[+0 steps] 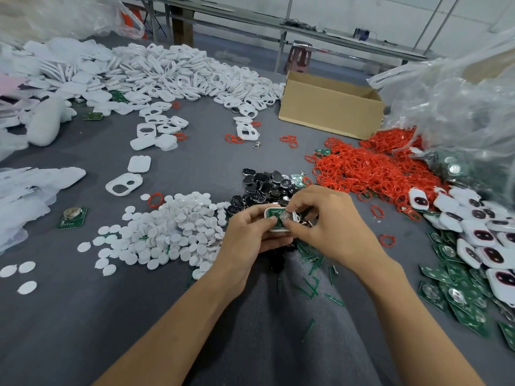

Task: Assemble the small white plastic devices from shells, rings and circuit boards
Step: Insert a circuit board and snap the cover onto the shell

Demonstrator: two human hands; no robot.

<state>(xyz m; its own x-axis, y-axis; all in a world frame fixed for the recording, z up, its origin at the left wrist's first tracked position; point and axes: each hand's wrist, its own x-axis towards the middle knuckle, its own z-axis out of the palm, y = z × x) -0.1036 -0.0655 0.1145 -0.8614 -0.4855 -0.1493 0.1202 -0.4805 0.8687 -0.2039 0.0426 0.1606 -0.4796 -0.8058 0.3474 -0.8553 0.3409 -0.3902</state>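
Observation:
Over the middle of the grey table my left hand (248, 235) grips a small white shell (274, 215) with a green circuit board seated in it. My right hand (323, 218) pinches the same shell from the right, thumb and forefinger at the round metal cell on the board. A heap of white round caps (172, 229) lies to the left of my hands. Black parts (264, 185) are piled just behind them. Red rings (373, 168) form a big heap at the right. Loose green circuit boards (457, 291) lie at the far right.
A large pile of white shells (172, 71) fills the back left. An open cardboard box (331, 107) stands behind the red rings. Assembled white devices (479, 235) lie at the right edge under clear plastic bags (457, 107). A lone circuit board (72, 217) lies at the left.

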